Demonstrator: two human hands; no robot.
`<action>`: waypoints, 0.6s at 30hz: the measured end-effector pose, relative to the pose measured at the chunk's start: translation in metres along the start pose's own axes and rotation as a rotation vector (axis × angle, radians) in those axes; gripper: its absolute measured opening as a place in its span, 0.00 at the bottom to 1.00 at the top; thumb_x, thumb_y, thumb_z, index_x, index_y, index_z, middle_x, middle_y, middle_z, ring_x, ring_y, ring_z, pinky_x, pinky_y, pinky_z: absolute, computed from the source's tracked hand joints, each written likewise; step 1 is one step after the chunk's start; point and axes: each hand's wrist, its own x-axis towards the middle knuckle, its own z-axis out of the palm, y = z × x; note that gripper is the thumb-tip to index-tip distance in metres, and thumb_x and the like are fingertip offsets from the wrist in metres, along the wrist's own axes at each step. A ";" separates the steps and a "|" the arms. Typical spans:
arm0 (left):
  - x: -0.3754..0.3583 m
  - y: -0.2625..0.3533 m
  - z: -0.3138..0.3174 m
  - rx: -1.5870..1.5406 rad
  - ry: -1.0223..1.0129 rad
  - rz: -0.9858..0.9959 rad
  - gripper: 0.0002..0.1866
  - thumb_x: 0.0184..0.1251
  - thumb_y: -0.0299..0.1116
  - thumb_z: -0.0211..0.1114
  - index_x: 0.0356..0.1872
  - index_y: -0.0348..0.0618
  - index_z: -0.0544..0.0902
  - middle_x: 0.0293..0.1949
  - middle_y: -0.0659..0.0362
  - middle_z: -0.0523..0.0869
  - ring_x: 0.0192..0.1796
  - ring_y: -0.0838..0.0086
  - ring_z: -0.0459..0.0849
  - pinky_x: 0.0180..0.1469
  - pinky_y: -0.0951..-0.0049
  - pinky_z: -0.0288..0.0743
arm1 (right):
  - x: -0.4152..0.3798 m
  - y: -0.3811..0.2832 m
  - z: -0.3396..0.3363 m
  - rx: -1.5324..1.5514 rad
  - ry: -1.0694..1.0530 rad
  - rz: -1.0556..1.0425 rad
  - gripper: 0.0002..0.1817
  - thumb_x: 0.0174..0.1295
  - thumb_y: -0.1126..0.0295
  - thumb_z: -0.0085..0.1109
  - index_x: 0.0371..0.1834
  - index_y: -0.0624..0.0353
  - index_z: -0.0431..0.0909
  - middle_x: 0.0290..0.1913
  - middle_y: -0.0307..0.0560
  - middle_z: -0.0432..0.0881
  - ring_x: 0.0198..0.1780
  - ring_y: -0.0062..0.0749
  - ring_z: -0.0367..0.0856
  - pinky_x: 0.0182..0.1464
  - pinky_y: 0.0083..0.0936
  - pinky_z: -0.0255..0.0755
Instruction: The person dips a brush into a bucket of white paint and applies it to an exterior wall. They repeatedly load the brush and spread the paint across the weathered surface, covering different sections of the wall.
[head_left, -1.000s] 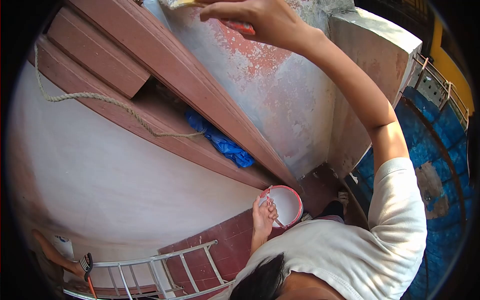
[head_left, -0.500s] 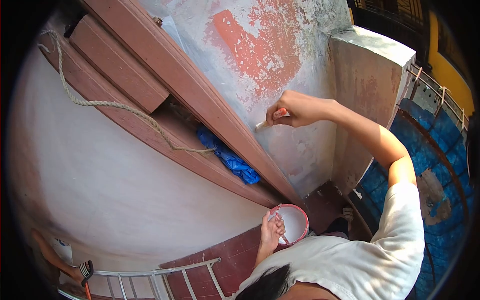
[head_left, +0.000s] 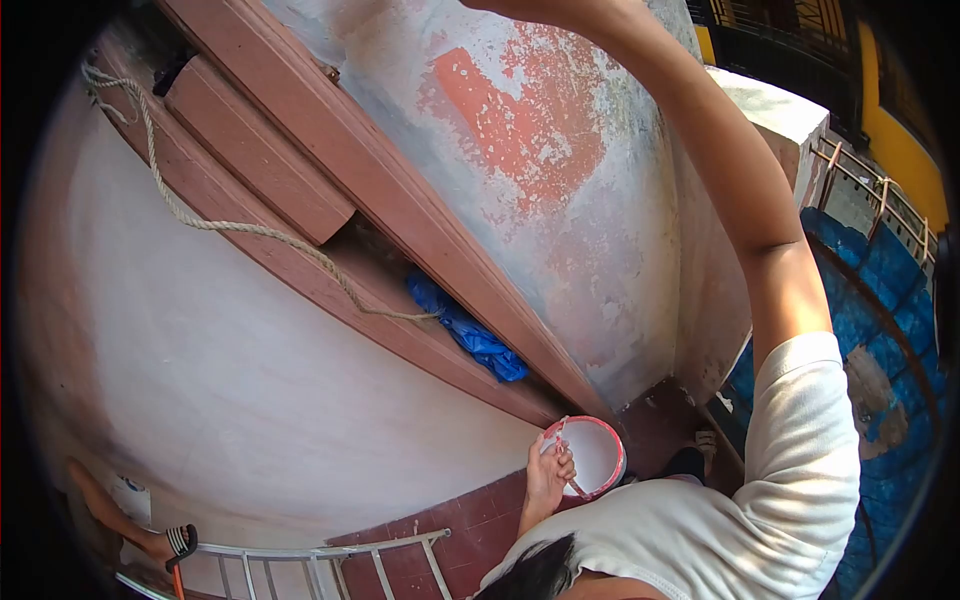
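Note:
My left hand (head_left: 548, 478) is closed around the handle (head_left: 577, 488) of a small paint bucket (head_left: 622, 468). The bucket has a red rim and white paint inside. My right arm is stretched high across the wall. Only the back edge of my right hand (head_left: 545, 10) shows at the top border; its fingers and anything in them are out of frame. Behind that arm stands a patchy wall (head_left: 520, 110) with peeling white and salmon paint.
A brown wooden frame (head_left: 290, 110) runs diagonally, with a rope (head_left: 260, 230) and a blue plastic bag (head_left: 480, 345) on it. An aluminium ladder (head_left: 385, 545) lies across the lower left, near another person's sandalled foot (head_left: 165, 545). Blue sheeting (head_left: 850, 250) is at right.
My right hand, which held a paintbrush against the wall beside the wooden frame, has moved up to the top border. My left hand still grips the bucket handle.

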 end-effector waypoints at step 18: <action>0.002 -0.011 0.004 0.048 -0.012 -0.045 0.29 0.70 0.63 0.43 0.42 0.45 0.74 0.24 0.68 0.67 0.22 0.82 0.63 0.30 0.79 0.58 | -0.069 -0.015 0.013 -0.253 -0.264 -0.256 0.11 0.54 0.80 0.59 0.40 0.57 0.81 0.55 0.43 0.82 0.56 0.37 0.80 0.50 0.28 0.81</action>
